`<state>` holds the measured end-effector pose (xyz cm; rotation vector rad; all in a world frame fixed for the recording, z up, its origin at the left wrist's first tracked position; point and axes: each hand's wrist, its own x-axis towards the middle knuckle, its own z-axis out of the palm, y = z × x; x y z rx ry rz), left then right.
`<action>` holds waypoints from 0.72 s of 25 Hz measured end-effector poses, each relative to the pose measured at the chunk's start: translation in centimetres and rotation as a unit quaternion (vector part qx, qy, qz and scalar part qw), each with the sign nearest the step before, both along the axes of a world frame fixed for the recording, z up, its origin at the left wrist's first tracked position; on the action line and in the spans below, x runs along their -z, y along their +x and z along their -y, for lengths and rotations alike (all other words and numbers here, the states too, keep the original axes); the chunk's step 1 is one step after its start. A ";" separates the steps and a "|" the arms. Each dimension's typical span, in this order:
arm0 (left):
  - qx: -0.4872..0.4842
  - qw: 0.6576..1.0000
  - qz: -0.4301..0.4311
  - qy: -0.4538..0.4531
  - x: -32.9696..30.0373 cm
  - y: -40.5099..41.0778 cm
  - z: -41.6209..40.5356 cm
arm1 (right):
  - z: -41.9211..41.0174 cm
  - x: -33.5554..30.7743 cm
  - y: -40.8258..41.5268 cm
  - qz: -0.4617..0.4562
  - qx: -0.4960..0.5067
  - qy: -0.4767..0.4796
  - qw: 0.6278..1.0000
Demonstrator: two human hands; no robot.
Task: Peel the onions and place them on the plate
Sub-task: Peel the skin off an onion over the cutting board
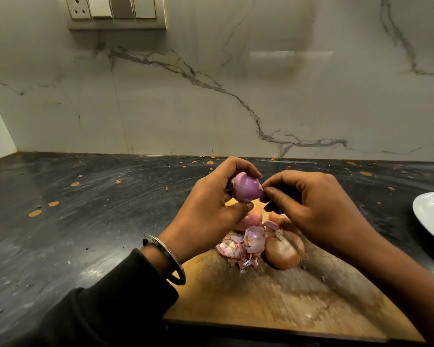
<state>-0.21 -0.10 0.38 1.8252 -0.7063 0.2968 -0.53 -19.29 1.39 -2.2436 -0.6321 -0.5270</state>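
head view: left hand (206,209) grips peeled onion (247,187); right hand (308,204) seemingly pinches its tip; plate (431,216) at right edge.

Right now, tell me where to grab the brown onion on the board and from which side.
Grip the brown onion across its round belly, coming from above and the right. It lies on the board with its dry tip pointing up-left toward the peels, which crowd its left side. The right hand, now pinching at the peeled onion that the left hand holds, is nearest.
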 end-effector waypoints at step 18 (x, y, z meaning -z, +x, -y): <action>0.031 0.998 -0.051 -0.032 -0.6 -0.3 -0.1 | -0.3 -0.1 -0.3 0.098 0.027 -0.153 0.983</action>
